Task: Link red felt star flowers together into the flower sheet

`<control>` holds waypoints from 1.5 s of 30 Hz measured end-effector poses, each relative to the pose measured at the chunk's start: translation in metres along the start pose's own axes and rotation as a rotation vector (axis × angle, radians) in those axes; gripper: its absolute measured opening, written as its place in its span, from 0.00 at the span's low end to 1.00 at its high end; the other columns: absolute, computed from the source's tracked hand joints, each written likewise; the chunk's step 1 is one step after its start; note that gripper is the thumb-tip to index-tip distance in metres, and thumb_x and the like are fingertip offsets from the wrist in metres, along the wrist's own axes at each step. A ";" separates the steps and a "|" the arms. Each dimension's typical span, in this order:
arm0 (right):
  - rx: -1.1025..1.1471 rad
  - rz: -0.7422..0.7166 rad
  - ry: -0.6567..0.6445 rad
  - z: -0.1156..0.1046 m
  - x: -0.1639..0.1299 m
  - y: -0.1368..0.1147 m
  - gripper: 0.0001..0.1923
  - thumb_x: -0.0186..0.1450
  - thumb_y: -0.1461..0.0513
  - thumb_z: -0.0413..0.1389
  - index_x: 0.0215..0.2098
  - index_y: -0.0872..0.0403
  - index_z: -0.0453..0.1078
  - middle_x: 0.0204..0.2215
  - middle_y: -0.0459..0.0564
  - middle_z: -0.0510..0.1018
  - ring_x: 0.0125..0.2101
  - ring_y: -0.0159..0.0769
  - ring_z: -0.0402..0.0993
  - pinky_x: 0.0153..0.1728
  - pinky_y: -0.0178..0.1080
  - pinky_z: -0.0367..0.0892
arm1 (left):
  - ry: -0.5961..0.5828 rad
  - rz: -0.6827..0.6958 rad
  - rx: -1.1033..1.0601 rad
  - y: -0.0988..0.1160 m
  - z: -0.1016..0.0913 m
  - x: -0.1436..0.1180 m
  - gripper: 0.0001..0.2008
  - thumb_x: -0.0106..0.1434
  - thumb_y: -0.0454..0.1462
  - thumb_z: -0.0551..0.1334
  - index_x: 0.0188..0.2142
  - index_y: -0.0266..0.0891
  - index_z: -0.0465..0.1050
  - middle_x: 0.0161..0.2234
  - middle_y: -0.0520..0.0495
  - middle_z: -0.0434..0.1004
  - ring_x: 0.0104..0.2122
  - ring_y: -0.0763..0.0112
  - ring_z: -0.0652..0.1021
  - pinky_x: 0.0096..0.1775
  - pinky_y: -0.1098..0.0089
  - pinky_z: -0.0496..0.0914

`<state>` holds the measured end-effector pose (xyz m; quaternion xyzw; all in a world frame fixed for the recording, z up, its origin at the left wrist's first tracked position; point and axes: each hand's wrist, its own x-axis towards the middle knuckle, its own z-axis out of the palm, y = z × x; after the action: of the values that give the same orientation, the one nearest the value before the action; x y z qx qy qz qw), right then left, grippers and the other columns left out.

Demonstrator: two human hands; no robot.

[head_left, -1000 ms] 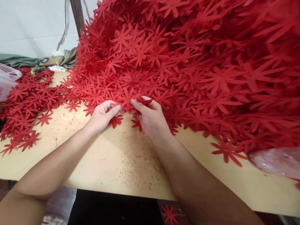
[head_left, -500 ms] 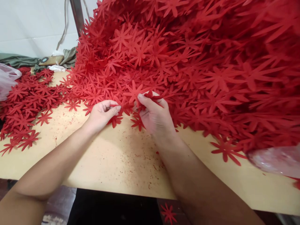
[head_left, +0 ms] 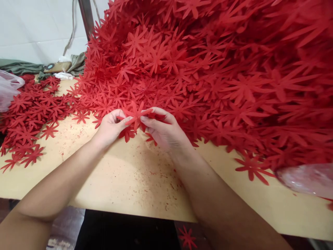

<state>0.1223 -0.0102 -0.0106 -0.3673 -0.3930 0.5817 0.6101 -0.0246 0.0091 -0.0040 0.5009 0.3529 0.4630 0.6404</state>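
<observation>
A red flower-shaped cutout (head_left: 137, 115) with long narrow petals is stretched between my two hands at the near edge of a big heap of like pieces (head_left: 156, 69). My left hand (head_left: 111, 125) pinches its left side between thumb and fingers. From the right, my right hand (head_left: 163, 130) grips it with the thumb on top. More red shows among the right fingers, but whether it is a second piece I cannot tell. Other red pieces lie just beneath both hands.
A second, lower pile of red pieces (head_left: 28, 121) lies on the tabletop (head_left: 104, 184) at the left, beside a clear plastic bag (head_left: 9, 86). Red crumbs dot the surface before me. Another plastic bag (head_left: 307, 178) sits at the right edge. One red piece (head_left: 187, 238) lies below the table.
My right hand has moved left with a flower cutout and met my left hand, so both now hold it. The left hand has hardly moved.
</observation>
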 end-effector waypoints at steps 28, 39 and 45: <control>0.046 -0.245 0.363 -0.025 0.015 -0.009 0.11 0.51 0.61 0.64 0.27 0.51 0.65 0.24 0.39 0.71 0.24 0.24 0.68 0.23 0.31 0.65 | 0.286 -0.029 -0.025 0.005 -0.009 0.012 0.09 0.54 0.36 0.68 0.25 0.37 0.68 0.19 0.56 0.73 0.19 0.82 0.72 0.23 0.79 0.64; 0.065 -0.193 0.120 -0.005 0.004 -0.004 0.12 0.46 0.58 0.68 0.24 0.50 0.70 0.23 0.39 0.73 0.27 0.25 0.71 0.34 0.33 0.72 | 0.171 -0.042 -0.037 0.001 -0.005 0.007 0.13 0.47 0.39 0.73 0.25 0.36 0.70 0.22 0.55 0.75 0.21 0.81 0.73 0.27 0.76 0.67; 0.025 -0.133 0.099 -0.004 0.003 -0.006 0.12 0.46 0.57 0.68 0.24 0.50 0.70 0.22 0.39 0.72 0.25 0.25 0.70 0.32 0.32 0.71 | 0.157 0.016 0.127 0.001 -0.008 0.009 0.19 0.51 0.45 0.71 0.18 0.38 0.64 0.16 0.55 0.66 0.18 0.81 0.65 0.23 0.74 0.60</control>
<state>0.1288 -0.0079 -0.0068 -0.3611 -0.3786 0.5258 0.6706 -0.0291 0.0201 -0.0053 0.5055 0.4266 0.4825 0.5742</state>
